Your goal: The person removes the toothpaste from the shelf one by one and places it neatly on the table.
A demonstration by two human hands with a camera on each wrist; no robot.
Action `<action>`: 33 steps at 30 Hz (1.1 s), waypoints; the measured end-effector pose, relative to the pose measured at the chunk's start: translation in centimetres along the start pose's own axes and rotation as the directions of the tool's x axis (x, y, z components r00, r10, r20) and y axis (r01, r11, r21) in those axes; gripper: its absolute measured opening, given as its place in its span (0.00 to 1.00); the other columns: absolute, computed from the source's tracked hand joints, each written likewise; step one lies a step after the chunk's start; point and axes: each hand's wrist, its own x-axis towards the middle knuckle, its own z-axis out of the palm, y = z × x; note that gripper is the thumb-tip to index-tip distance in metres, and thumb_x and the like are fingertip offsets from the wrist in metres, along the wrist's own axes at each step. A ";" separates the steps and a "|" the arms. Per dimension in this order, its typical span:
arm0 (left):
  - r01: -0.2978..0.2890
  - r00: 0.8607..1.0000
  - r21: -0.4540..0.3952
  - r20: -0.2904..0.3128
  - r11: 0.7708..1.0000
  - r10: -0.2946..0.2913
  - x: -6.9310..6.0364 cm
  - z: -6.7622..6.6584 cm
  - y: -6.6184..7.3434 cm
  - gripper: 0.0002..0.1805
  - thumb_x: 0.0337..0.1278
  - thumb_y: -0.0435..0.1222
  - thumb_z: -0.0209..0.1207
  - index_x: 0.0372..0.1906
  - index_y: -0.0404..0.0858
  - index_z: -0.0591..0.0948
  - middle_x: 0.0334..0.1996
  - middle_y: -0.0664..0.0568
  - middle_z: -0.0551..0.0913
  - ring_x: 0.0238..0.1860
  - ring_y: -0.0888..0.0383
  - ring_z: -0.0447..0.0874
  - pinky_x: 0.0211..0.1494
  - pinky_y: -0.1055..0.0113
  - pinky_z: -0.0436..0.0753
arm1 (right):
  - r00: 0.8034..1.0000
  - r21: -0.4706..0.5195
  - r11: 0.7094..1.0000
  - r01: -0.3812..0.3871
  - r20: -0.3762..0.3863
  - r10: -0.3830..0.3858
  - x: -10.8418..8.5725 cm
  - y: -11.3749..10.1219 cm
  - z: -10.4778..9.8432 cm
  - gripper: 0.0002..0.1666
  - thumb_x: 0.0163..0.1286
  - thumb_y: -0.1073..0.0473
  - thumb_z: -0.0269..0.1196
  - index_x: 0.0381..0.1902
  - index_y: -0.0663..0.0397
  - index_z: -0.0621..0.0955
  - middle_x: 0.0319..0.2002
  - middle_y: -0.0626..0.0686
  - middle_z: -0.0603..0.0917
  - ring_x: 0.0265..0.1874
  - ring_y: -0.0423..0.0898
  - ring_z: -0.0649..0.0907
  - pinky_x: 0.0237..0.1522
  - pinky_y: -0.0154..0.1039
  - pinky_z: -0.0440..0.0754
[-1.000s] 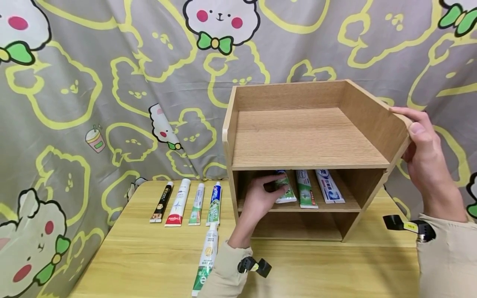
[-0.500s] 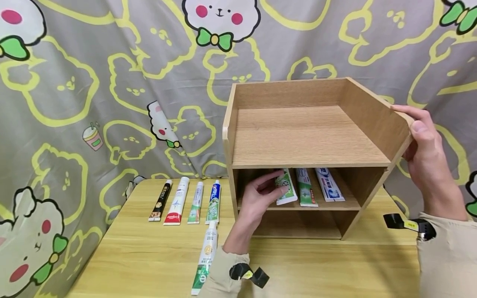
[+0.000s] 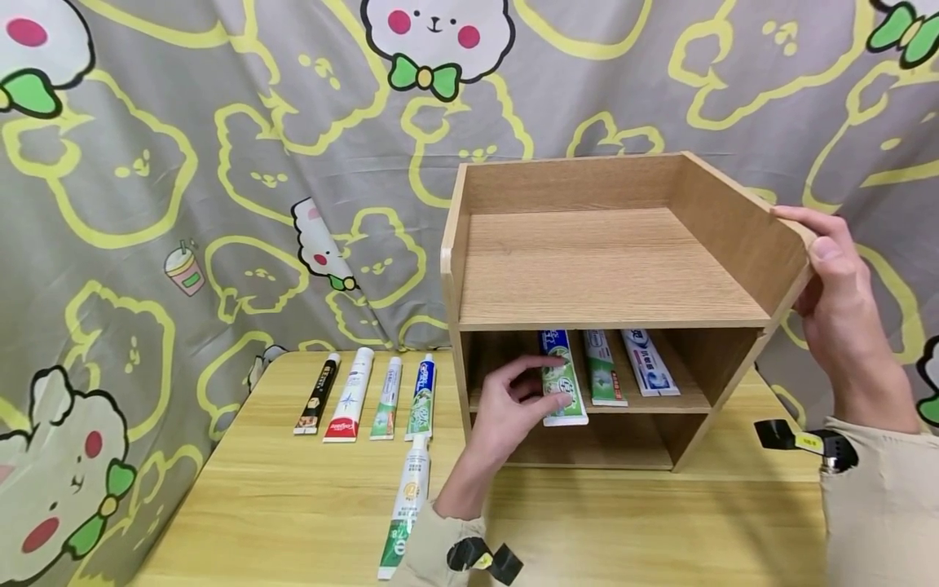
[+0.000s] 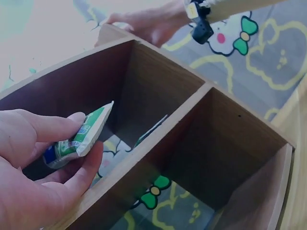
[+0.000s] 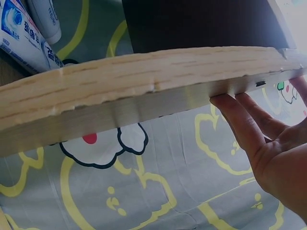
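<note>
The left hand (image 3: 509,408) pinches a blue and green toothpaste tube (image 3: 563,383) between thumb and fingers, its flat end sticking out past the front edge of the middle shelf. In the left wrist view the same tube (image 4: 84,134) is tilted in the fingers of the left hand (image 4: 53,163). A green and white tube (image 3: 605,371) and a blue and white tube (image 3: 649,364) lie to its right on that shelf. The right hand (image 3: 844,302) grips the top of the wooden unit's (image 3: 734,236) right side panel; in the right wrist view its fingers (image 5: 240,115) touch the panel.
Left of the unit, several tubes lie in a row on the table (image 3: 249,497), among them a black tube (image 3: 318,395) and a red and white tube (image 3: 350,397). A long green and white tube (image 3: 406,505) lies nearer the front. A patterned curtain (image 3: 293,106) hangs behind.
The left hand has moved the pinched tube toward the front of the shelf, and more of the tube shows. The right hand stays on the side panel.
</note>
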 end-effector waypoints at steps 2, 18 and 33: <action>-0.015 1.000 0.011 0.009 1.000 0.015 -0.2 0.0 0.0 0.20 0.56 0.26 0.72 0.54 0.38 0.86 0.51 0.46 0.84 0.41 0.58 0.84 0.37 0.72 0.83 | 1.000 -0.007 1.000 -0.001 0.003 0.001 0.0 0.0 0.0 0.27 0.75 0.58 0.51 0.70 0.55 0.74 0.58 0.56 0.69 0.42 0.50 0.72 0.26 0.33 0.75; -0.136 0.987 -0.003 0.089 0.991 0.136 -2.2 -0.2 -0.8 0.22 0.54 0.22 0.71 0.56 0.31 0.85 0.53 0.42 0.82 0.50 0.54 0.86 0.50 0.62 0.88 | 1.000 -0.002 1.000 0.000 -0.024 0.000 -0.2 -0.2 0.3 0.29 0.75 0.56 0.54 0.71 0.58 0.73 0.59 0.58 0.69 0.43 0.51 0.72 0.27 0.33 0.76; -0.095 0.994 0.122 0.063 0.988 0.088 -3.7 -0.4 -0.5 0.21 0.54 0.29 0.73 0.55 0.38 0.87 0.59 0.44 0.78 0.47 0.55 0.85 0.51 0.60 0.88 | 0.996 -0.003 1.000 -0.003 -0.084 0.003 -0.3 -0.7 1.2 0.32 0.74 0.54 0.57 0.71 0.64 0.71 0.58 0.61 0.70 0.41 0.52 0.72 0.26 0.32 0.74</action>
